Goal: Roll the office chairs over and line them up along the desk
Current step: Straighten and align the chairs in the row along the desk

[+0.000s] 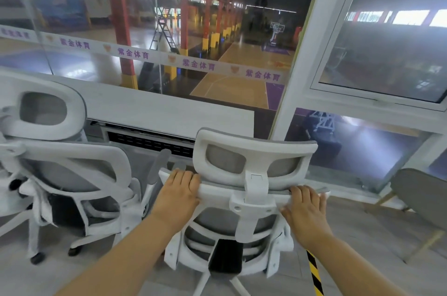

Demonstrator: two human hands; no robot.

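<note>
Fingers (186,178) curled, white plastic chair (256,189) (grey mesh)

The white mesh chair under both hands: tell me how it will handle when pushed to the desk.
The chair should roll easily: its star base resembles the neighbouring chair's castered one. Gripped high on the backrest, it may tilt or swivel off-line.
</note>
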